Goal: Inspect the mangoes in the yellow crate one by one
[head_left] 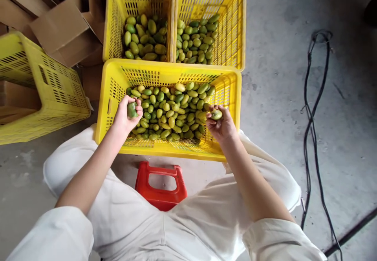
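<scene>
A yellow plastic crate (171, 150) stands in front of my knees, its bottom covered with small oval green and yellow-green fruits (165, 114). Over its left side, my left hand (126, 114) is closed round a darker green fruit (132, 110). My right hand (221, 125), above the crate's right side, has its fingers curled round a paler green fruit (216, 114). Both hands are raised above the pile, apart from each other. The exact kind of fruit is not certain from this view.
Behind stand two more yellow crates, one at left (110, 25) and one at right (240, 29), holding similar fruits. A tilted yellow crate (61, 92) and cardboard boxes (63, 29) lie left. Below is a red stool (160, 170); black cables (312, 115) run along the floor at right.
</scene>
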A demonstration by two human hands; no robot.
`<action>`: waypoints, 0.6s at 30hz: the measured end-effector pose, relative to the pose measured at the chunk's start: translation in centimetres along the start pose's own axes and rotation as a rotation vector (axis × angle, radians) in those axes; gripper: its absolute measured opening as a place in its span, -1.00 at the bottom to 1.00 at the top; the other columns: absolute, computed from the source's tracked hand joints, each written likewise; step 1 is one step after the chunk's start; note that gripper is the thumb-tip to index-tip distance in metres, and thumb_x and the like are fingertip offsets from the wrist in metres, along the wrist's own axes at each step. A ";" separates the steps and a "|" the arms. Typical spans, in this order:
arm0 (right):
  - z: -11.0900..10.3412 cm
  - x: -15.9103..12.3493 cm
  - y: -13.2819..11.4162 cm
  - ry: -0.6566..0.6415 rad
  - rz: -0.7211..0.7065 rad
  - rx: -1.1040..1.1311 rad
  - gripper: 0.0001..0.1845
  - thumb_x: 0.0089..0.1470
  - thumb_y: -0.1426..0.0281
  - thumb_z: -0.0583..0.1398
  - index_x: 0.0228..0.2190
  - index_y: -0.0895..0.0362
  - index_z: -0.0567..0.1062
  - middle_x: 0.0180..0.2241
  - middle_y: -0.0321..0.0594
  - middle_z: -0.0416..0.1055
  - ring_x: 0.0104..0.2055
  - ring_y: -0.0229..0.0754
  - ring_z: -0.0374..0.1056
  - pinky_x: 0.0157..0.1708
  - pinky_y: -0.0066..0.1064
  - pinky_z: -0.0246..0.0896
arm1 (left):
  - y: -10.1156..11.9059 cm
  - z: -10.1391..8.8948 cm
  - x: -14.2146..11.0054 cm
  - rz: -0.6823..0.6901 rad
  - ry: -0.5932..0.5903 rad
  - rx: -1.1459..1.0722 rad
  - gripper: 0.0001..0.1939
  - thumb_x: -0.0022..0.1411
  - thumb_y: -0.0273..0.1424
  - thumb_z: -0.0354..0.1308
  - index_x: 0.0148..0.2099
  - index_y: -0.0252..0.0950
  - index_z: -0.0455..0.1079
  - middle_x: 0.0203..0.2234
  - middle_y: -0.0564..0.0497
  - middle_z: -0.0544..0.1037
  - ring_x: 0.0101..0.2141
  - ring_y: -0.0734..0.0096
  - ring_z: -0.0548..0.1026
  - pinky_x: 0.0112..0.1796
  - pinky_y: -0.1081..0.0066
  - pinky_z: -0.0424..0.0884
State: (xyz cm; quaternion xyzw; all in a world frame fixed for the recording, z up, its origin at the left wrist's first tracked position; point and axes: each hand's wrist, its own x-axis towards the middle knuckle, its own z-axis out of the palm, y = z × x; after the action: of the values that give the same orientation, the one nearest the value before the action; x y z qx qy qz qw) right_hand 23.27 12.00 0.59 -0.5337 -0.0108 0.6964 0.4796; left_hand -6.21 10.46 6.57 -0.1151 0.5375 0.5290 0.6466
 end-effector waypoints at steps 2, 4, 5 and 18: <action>-0.2 0.8 0.3 0.135 0.137 -0.078 -0.87 0.15 0.44 0.16 -0.43 0.10 0.31 -0.52 -0.34 0.37 -0.57 -0.35 0.34 -0.80 -0.70 0.00 | 0.3 0.0 -0.2 -0.020 -0.041 0.010 -0.82 0.22 -0.42 0.15 -0.40 -0.28 0.21 -0.68 0.20 0.27 -0.76 0.71 0.20 -0.73 0.67 0.10; 0.2 1.9 0.5 0.294 0.273 -0.127 -0.87 0.18 0.50 0.05 -0.41 0.11 0.31 -0.52 -0.27 0.35 -0.52 -0.30 0.39 -0.77 -0.68 0.07 | 0.4 0.0 -0.4 -0.022 -0.067 0.007 -0.79 0.23 -0.40 0.14 -0.42 -0.28 0.19 -0.72 0.23 0.22 -0.78 0.72 0.15 -0.75 0.67 0.05; 0.8 2.7 0.4 0.337 0.299 -0.140 -0.86 0.18 0.52 0.01 -0.38 0.12 0.32 -0.48 -0.21 0.37 -0.47 -0.27 0.42 -0.73 -0.66 0.16 | 0.5 0.0 -0.5 -0.016 -0.075 0.007 -0.77 0.23 -0.38 0.14 -0.44 -0.27 0.18 -0.73 0.23 0.21 -0.79 0.71 0.14 -0.76 0.66 0.03; 7.6 12.1 -6.0 -0.202 -0.488 -0.440 -0.60 0.30 0.28 -0.06 0.02 0.06 0.44 0.05 -0.13 0.47 0.23 -0.13 0.34 0.07 -0.16 0.39 | 0.4 0.0 -0.3 0.100 -0.101 0.044 -0.78 0.15 -0.41 0.08 -0.49 -0.24 0.12 -0.76 0.20 0.19 -0.81 0.66 0.11 -0.78 0.60 -0.02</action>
State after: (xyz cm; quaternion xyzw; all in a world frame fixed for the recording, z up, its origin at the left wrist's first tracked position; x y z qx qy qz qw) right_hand 21.86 27.26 -1.85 -0.5344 -0.3354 0.5916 0.5018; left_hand -6.47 10.47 7.03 -0.0470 0.5205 0.5540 0.6481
